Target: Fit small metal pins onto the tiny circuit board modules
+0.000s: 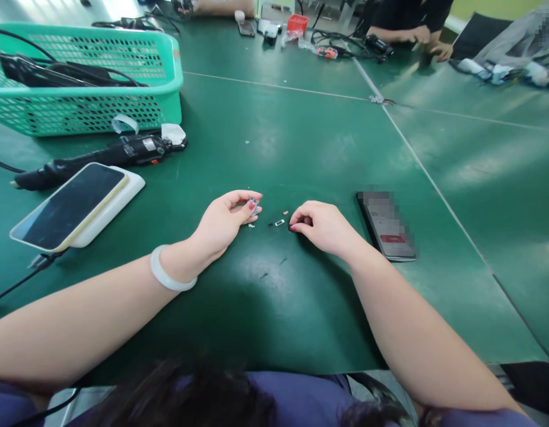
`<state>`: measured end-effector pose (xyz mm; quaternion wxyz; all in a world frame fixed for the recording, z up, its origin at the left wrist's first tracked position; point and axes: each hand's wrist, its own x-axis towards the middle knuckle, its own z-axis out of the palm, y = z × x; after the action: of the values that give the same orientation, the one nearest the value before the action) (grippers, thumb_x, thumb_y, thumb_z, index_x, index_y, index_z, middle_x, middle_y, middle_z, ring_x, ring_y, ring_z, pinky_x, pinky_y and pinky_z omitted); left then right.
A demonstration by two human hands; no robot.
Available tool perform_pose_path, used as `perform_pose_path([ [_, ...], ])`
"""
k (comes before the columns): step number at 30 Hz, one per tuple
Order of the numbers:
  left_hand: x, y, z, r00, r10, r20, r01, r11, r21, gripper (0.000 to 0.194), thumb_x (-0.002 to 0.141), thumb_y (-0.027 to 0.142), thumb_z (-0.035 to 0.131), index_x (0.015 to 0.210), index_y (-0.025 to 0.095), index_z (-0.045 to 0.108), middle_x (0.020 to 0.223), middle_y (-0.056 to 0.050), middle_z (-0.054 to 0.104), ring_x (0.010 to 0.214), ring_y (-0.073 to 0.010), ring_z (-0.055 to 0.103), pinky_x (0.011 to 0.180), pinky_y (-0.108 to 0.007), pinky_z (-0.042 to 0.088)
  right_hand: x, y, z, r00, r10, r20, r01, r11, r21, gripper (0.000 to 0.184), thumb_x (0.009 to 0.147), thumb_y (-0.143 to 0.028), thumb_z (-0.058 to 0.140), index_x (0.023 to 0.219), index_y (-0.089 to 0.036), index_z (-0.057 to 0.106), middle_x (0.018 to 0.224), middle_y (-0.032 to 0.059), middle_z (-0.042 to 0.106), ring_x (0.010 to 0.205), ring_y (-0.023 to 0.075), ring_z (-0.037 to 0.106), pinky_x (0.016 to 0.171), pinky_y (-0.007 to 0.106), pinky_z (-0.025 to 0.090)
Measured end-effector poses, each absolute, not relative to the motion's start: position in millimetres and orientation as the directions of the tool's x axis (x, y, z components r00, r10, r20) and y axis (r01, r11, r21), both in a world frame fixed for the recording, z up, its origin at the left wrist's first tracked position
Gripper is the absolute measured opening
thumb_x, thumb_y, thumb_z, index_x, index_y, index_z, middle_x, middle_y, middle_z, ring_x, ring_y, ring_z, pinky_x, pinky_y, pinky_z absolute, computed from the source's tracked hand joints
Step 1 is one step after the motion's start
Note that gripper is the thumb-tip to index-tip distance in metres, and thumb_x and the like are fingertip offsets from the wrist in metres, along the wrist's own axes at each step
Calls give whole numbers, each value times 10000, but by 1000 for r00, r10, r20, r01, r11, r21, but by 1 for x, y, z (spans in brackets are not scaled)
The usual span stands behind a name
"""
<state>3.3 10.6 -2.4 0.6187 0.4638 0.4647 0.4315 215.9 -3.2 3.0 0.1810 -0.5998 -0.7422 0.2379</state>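
My left hand (223,222), with a pale bangle (161,273) at its wrist, is closed on a small bluish piece (253,205) between thumb and fingers; its exact kind is too small to tell. To its right, my right hand (325,227) rests on the table with thumb and forefinger pinched together. Whatever those fingertips hold, if anything, I cannot make out. Between the hands lie a small white rectangular frame (279,223), a tiny dark piece (270,225) and a small orange-brown piece (285,212). Tiny white bits (251,225) lie just under the left fingertips.
On the left are a green plastic basket (171,89) with cables, a black corded tool (136,149), and a phone (72,204) on a white block (109,204). Another phone (385,225) lies right. Across the green table (274,296), co-workers' hands (428,41) and a red box (297,22) show.
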Motion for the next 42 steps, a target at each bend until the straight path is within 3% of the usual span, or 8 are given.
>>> perform_pose_path([
  [7, 4, 4, -3, 380, 906, -186, -138, 254, 957, 242, 724, 276, 757, 920, 150, 691, 820, -26, 695, 741, -99, 636, 792, -274, 517, 201, -9, -1, -94, 996, -4, 350, 29, -936, 151, 784, -241, 618, 903, -198, 702, 720, -4, 674, 653, 123, 599, 659, 295, 479],
  [11, 4, 3, -6, 407, 893, -194, -184, 288, 940, 275, 699, 272, 777, 928, 148, 689, 872, -40, 713, 793, -122, 660, 814, -298, 534, 190, -14, 3, -86, 993, -76, 32, -74, -997, 246, 705, -353, 722, 858, -163, 698, 691, 21, 687, 611, 130, 616, 584, 283, 489],
  [14, 5, 4, -7, 400, 894, -201, -196, 298, 934, 296, 693, 285, 781, 939, 149, 688, 886, -47, 718, 766, -122, 658, 795, -310, 545, 184, -15, 2, -78, 988, -131, -43, -135, -990, 305, 663, -405, 757, 827, -153, 706, 664, 31, 686, 584, 130, 614, 523, 259, 460],
  [20, 4, 3, -7, 407, 894, -188, -194, 286, 938, 311, 682, 296, 790, 942, 151, 700, 854, -47, 722, 719, -117, 653, 780, -315, 554, 181, -16, -5, -23, 991, -132, 56, -130, -990, 304, 657, -450, 760, 777, -171, 755, 630, 5, 662, 522, 77, 464, 491, 240, 377],
  [28, 5, 3, -8, 402, 900, -171, -225, 278, 934, 317, 672, 297, 802, 944, 156, 720, 804, -46, 734, 731, -119, 659, 808, -311, 550, 177, -19, -3, -34, 999, -27, 168, -21, -986, 275, 720, -458, 719, 769, -189, 749, 734, 27, 715, 719, 152, 627, 711, 290, 485],
  [31, 4, 3, -9, 405, 899, -168, -220, 274, 936, 320, 675, 301, 800, 956, 165, 728, 806, -43, 737, 728, -116, 658, 825, -315, 548, 176, -21, -1, -21, 1000, -1, 263, 5, -965, 244, 756, -431, 690, 763, -190, 733, 724, 20, 706, 694, 147, 616, 687, 284, 475],
  [37, 4, 3, -8, 383, 910, -156, -171, 236, 957, 307, 705, 330, 774, 974, 188, 734, 835, -35, 734, 738, -111, 656, 822, -299, 550, 177, -26, 5, -83, 955, 285, 653, 268, -709, 187, 847, -307, 588, 718, -198, 669, 697, 3, 647, 617, 117, 532, 604, 261, 416],
  [42, 5, 1, -1, 379, 915, -140, -85, 185, 979, 300, 719, 327, 760, 984, 188, 741, 844, -43, 739, 766, -133, 665, 852, -317, 543, 180, -27, 7, -224, 896, 383, 742, 411, -530, 205, 893, -272, 523, 732, -200, 627, 759, 18, 655, 682, 132, 564, 654, 268, 433],
])
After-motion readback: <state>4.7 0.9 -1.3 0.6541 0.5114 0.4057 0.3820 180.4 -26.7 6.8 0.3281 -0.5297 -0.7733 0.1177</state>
